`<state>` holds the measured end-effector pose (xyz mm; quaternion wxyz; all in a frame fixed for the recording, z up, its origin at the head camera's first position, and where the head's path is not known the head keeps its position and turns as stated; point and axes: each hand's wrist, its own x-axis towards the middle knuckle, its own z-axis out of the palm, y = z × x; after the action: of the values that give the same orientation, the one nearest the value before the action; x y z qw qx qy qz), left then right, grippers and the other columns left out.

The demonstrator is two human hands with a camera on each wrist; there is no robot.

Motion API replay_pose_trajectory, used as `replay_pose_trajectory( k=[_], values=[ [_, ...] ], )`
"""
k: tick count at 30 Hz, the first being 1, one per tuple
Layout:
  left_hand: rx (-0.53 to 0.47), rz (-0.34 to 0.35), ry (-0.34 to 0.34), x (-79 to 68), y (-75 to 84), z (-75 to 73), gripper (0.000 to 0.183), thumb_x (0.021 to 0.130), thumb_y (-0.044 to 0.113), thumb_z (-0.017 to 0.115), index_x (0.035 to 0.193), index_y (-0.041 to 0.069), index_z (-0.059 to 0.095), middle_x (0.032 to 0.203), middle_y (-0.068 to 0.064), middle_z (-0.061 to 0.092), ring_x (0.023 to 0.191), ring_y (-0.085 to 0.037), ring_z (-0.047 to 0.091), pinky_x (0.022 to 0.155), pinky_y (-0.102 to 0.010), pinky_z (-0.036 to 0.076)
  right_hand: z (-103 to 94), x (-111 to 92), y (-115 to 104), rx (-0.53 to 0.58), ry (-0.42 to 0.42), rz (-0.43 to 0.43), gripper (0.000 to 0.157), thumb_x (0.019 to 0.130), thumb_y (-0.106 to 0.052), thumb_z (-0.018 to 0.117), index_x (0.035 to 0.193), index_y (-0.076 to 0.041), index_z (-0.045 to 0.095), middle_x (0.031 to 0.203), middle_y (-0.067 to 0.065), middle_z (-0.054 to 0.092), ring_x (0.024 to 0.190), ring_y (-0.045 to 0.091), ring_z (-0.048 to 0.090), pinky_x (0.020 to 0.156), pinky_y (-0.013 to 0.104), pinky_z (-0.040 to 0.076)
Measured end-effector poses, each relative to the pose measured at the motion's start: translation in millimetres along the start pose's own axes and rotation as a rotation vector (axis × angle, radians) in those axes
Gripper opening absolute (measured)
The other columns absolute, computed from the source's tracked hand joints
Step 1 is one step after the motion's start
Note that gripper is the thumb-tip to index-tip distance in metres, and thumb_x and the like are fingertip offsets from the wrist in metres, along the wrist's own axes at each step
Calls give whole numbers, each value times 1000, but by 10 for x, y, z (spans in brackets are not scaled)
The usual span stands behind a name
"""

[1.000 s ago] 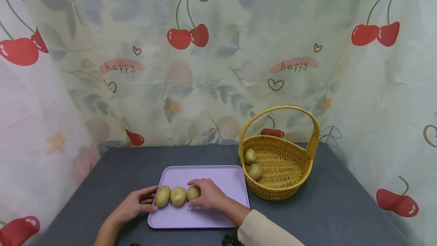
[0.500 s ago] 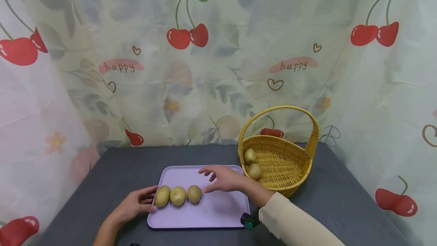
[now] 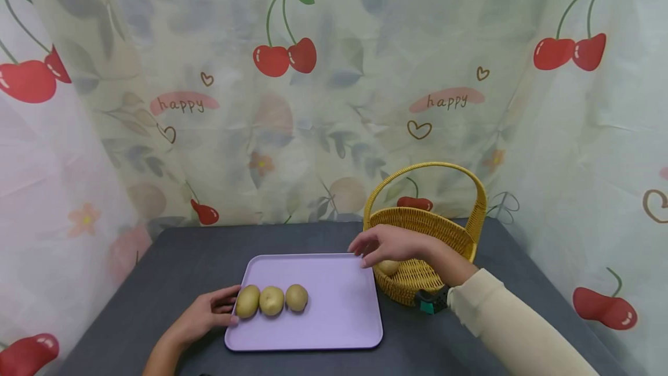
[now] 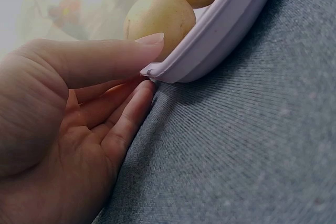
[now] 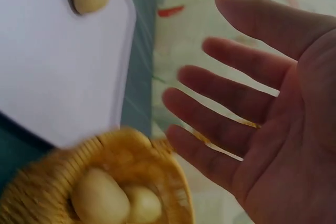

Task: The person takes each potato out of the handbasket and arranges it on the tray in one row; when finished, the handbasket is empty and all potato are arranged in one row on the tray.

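Observation:
Three potatoes (image 3: pixel 271 300) lie in a row on the left part of a lilac tray (image 3: pixel 339 324). My left hand (image 3: pixel 203 315) grips the tray's left edge; in the left wrist view the thumb (image 4: pixel 115 59) lies over the rim, with the other fingers below it. Over the left rim of a wicker basket (image 3: pixel 454 271) hovers my right hand (image 3: pixel 394 242), its fingers spread and nothing in them. Two potatoes rest in the basket, and the right wrist view shows the larger potato (image 5: pixel 100 198) beside the smaller one (image 5: pixel 143 204). In the head view the hand hides one of them.
The basket's tall arched handle (image 3: pixel 433 165) rises behind the right hand. A dark grey cloth (image 3: pixel 198 242) covers the table. A curtain (image 3: pixel 323 149) printed with cherries hangs around the back and sides. A dark device (image 3: pixel 430 300) sits at the right wrist.
My right hand has let go of the rightmost potato on the tray and moved right and up to the basket. The left hand stays at the tray's edge.

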<state>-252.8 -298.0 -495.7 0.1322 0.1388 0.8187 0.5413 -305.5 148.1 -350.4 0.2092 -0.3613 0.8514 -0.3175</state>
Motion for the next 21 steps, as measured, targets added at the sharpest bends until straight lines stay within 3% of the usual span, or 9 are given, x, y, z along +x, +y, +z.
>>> replay_pose_trajectory(
  k=[6, 10, 15, 21],
  values=[
    [-5, 9, 3, 3, 3, 10, 72, 85, 13, 75, 142, -13, 38, 138, -33, 45, 118, -37, 54, 92, -33, 49, -272, -111, 196, 48, -39, 47, 29, 93, -21, 67, 118, -7, 68, 113, 6, 67, 105, 17, 60, 93, 40, 48],
    [-6, 11, 13, 3, -6, 17, 72, 85, 13, 76, 141, -12, 39, 139, -32, 44, 118, -36, 54, 92, -32, 49, -377, -132, 355, 126, 17, 122, 37, 93, -23, 67, 123, -2, 64, 115, 7, 65, 105, 21, 60, 92, 46, 49],
    [6, 8, 21, 4, -36, 21, 72, 84, 13, 76, 141, -12, 40, 138, -32, 45, 118, -36, 54, 92, -32, 49, -366, -111, 622, 275, 134, 176, 38, 95, -21, 64, 127, 0, 60, 123, 11, 61, 112, 35, 57, 93, 51, 47],
    [5, 12, 25, 10, -46, -2, 73, 83, 15, 77, 141, -11, 41, 139, -31, 45, 119, -38, 53, 94, -36, 48, -256, -49, 918, 388, 185, 216, 43, 95, -18, 63, 131, 5, 55, 128, 23, 56, 118, 41, 52, 93, 53, 47]
  ],
)
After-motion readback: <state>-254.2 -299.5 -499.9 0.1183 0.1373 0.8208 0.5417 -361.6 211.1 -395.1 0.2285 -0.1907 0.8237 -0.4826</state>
